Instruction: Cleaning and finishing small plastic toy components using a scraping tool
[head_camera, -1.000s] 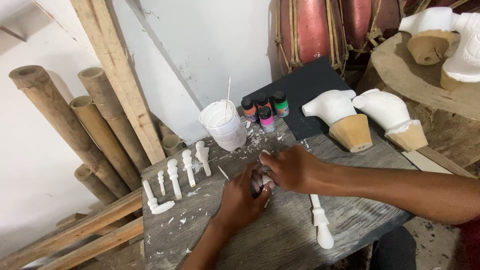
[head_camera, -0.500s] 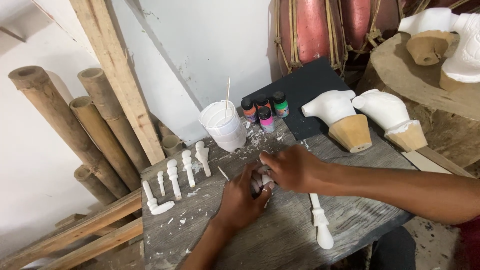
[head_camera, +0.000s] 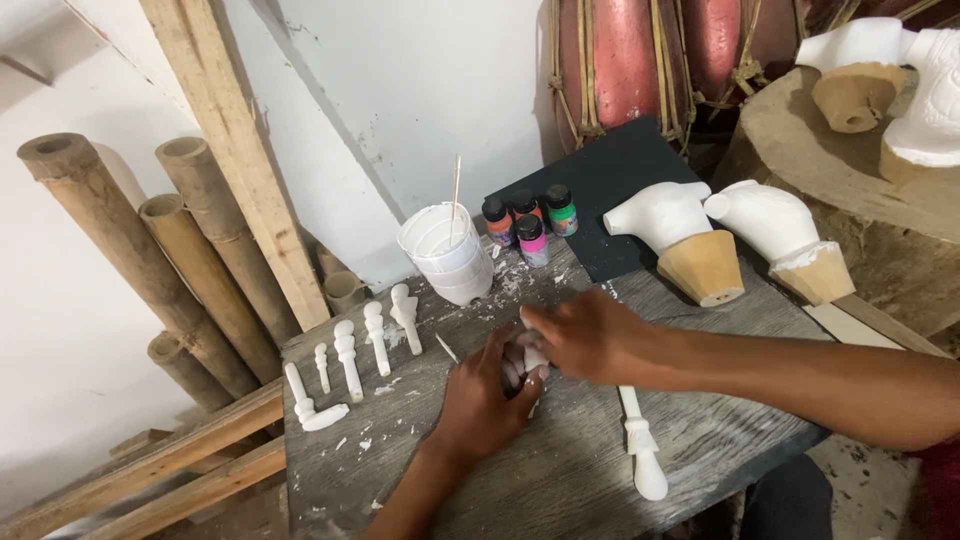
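Note:
My left hand (head_camera: 478, 398) and my right hand (head_camera: 583, 335) meet at the middle of a grey wooden table (head_camera: 560, 480). Together they grip a small white turned piece (head_camera: 533, 358), mostly hidden by my fingers. A long white spindle (head_camera: 640, 445) lies on the table just right of my hands. To the left lie several white turned pieces (head_camera: 352, 358) in a row. A thin stick (head_camera: 447, 348) rests close to my left hand.
A white plastic cup (head_camera: 447, 253) with a stick in it stands behind my hands, beside several small paint bottles (head_camera: 528, 222). Two white carved forms on tan cones (head_camera: 700, 240) sit at the right. Bamboo poles (head_camera: 130, 240) and planks lean at the left.

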